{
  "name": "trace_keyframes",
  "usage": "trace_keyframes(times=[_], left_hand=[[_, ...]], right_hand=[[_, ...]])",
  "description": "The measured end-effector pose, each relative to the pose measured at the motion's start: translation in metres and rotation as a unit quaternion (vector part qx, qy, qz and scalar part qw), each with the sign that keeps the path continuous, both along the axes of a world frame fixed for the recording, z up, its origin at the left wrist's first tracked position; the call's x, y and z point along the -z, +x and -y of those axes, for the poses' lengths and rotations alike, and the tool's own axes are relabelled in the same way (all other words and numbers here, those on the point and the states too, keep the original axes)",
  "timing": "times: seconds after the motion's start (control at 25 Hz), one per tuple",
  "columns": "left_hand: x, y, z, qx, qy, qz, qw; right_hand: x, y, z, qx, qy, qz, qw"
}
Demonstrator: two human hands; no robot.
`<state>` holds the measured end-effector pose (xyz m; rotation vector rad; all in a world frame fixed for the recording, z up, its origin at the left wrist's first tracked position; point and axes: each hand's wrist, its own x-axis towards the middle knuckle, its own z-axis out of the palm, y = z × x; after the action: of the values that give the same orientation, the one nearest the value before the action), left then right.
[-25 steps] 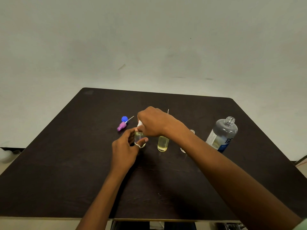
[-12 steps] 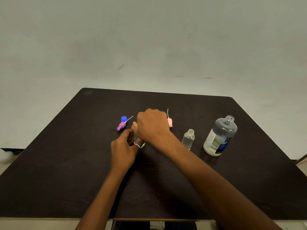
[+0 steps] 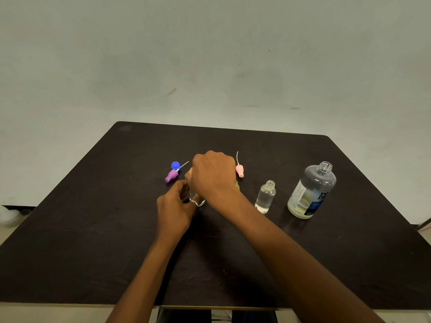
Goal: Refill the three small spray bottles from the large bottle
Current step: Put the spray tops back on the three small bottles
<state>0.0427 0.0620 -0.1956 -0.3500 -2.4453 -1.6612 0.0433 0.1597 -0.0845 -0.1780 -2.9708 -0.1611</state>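
My left hand (image 3: 175, 207) grips a small clear bottle (image 3: 198, 201) standing on the dark table (image 3: 93, 229). My right hand (image 3: 213, 174) is curled over the top of that bottle, its fingers closed round the spray head, which is hidden. A second small bottle with yellowish liquid (image 3: 237, 185) shows only as a sliver behind my right wrist. The third small bottle (image 3: 265, 197) stands uncapped to the right. The large bottle (image 3: 311, 191), with a blue label, stands open at the far right and is partly filled.
A purple spray head (image 3: 172, 176) with its tube and a blue cap (image 3: 175, 165) lie left of my hands. A pink spray head (image 3: 239, 170) lies just right of my right hand. A pale wall rises behind the table.
My right hand has settled lower over the bottle top and the forearm has swung left, uncovering the third small bottle. The left hand keeps its hold.
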Motion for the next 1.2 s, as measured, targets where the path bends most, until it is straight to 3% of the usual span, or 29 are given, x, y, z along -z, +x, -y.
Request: trace_keyframes(times=[0.28,0.4,0.52,0.68,0.84,1.0,1.2], left_hand=[[-0.004,0.003,0.000,0.015,0.008,-0.012,1.000],[-0.006,0.005,0.001,0.017,0.005,-0.027,0.999],[-0.010,0.007,0.000,0.008,0.005,-0.019,1.000],[-0.014,0.012,-0.001,0.016,0.013,-0.009,1.000],[-0.008,0.007,0.004,0.016,0.008,0.025,1.000],[-0.008,0.005,0.004,0.021,-0.007,0.034,0.999],[-0.010,0.005,0.003,0.019,-0.020,0.036,0.999]], right_hand=[[-0.002,0.004,0.001,0.000,0.019,0.016,1.000],[-0.006,0.002,0.005,0.011,0.050,-0.027,0.998],[-0.015,-0.009,0.013,-0.055,0.038,-0.070,0.995],[-0.014,-0.044,0.021,-0.131,-0.047,0.053,0.989],[-0.007,-0.079,0.029,-0.194,-0.015,0.181,0.964],[-0.009,-0.092,0.033,-0.222,0.065,0.222,0.947],[-0.002,-0.099,0.040,-0.235,0.096,0.231,0.939]])
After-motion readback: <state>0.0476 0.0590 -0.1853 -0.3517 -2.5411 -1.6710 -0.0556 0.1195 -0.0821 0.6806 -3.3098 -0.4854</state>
